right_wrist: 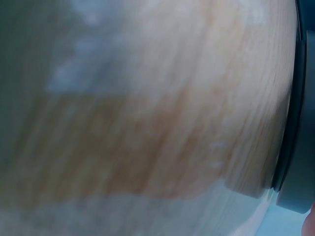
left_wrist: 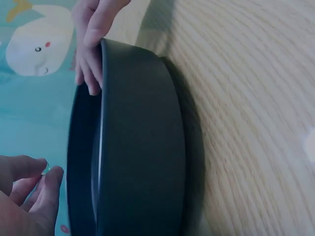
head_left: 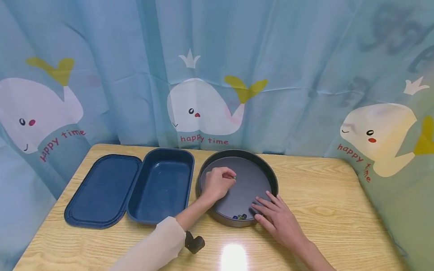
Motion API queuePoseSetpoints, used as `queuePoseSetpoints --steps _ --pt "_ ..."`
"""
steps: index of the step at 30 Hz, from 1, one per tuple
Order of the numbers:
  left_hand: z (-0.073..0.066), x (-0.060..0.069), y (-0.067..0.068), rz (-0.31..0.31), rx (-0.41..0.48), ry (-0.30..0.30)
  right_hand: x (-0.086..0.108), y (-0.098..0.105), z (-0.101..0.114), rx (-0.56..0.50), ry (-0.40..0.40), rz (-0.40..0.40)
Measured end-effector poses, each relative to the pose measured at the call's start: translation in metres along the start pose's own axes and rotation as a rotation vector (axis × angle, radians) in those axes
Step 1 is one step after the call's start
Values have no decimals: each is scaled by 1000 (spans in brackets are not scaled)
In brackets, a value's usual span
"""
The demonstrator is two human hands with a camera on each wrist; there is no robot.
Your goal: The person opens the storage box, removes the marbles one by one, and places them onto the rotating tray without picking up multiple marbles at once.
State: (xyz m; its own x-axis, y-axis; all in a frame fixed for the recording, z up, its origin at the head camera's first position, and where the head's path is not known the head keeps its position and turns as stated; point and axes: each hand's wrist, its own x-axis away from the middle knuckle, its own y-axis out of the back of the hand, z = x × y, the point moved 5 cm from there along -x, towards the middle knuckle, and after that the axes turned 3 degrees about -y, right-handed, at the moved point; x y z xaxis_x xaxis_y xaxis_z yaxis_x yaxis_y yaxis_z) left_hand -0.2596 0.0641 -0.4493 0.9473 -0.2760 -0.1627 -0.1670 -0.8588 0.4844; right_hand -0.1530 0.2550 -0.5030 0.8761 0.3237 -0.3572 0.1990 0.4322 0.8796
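Over a round dark grey pan (head_left: 247, 186), my left hand (head_left: 218, 184) pinches a small clear greenish marble (left_wrist: 47, 169) between thumb and fingertips. Several dark, glassy marbles (head_left: 240, 217) lie together inside the pan, against its near wall. At the pan's near right side is my right hand (head_left: 279, 220), its fingers spread and reaching over the rim, with the thumb near the marbles. The left wrist view shows those fingers dipping inside the rim. In the right wrist view there is mostly blurred tabletop, with the pan's side (right_wrist: 300, 147) at the right edge.
Left of the pan stands a deep blue rectangular container (head_left: 161, 185), with a flat blue lid (head_left: 104, 192) lying beside it. All rest on a wooden table (head_left: 314, 196). Behind the table hangs a blue curtain (head_left: 131, 96) with whale prints.
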Motion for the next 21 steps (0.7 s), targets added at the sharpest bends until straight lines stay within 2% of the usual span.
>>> queuePoseSetpoints --steps 11,21 --pt "13 -13 -23 11 -62 40 0 0 -1 1 -16 18" --pt "27 -18 -31 -14 -90 126 0 -1 -2 10 -9 8"
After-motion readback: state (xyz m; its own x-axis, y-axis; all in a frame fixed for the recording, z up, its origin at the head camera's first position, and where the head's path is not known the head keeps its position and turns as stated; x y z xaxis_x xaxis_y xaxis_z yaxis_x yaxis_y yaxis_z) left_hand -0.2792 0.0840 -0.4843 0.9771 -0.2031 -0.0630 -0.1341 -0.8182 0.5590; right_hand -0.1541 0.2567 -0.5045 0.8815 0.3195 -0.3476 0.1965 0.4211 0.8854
